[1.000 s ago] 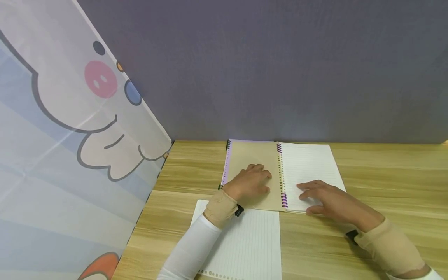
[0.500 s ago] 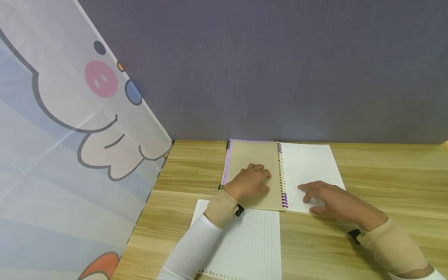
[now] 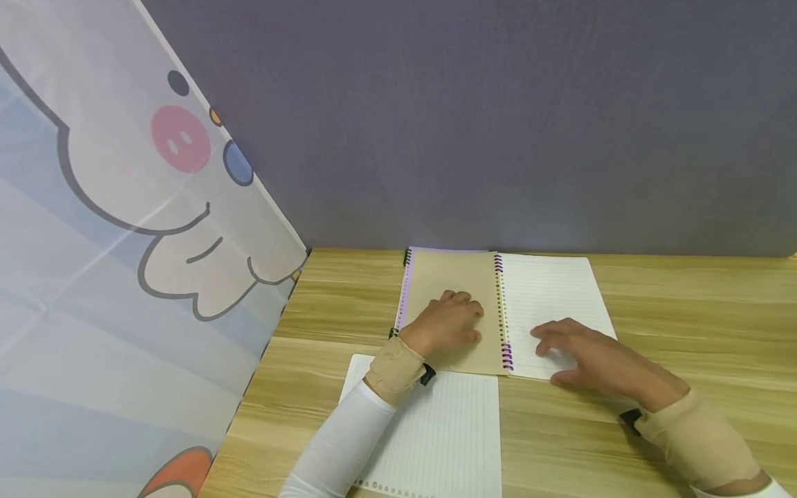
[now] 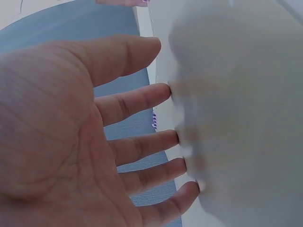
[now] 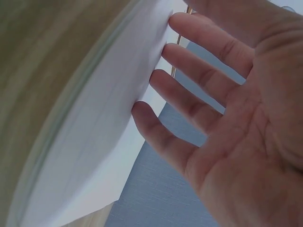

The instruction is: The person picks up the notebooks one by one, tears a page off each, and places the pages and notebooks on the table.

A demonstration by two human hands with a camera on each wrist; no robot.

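An open spiral notebook with purple rings (image 3: 507, 356) lies at the back of the table. My left hand (image 3: 445, 325) rests its fingertips on the tan cover page (image 3: 451, 273) at the notebook's left side. In the left wrist view those fingers are spread and touch the surface, with nothing gripped. My right hand (image 3: 582, 353) lies over the lower part of the lined white page (image 3: 548, 290). The right wrist view shows its fingertips (image 5: 142, 109) on the paper, the fingers spread and slightly bent, holding nothing.
A loose lined sheet (image 3: 448, 429) with punched holes lies in front, partly under the left forearm. A lilac edge with dark rings (image 3: 405, 277) shows beneath the tan cover. A grey partition (image 3: 486, 124) stands behind the table, and a cartoon-printed panel (image 3: 124, 332) at left.
My left hand and the notebook stay in place. The right hand has shifted very slightly to the right, its fingers moving a little over the page.
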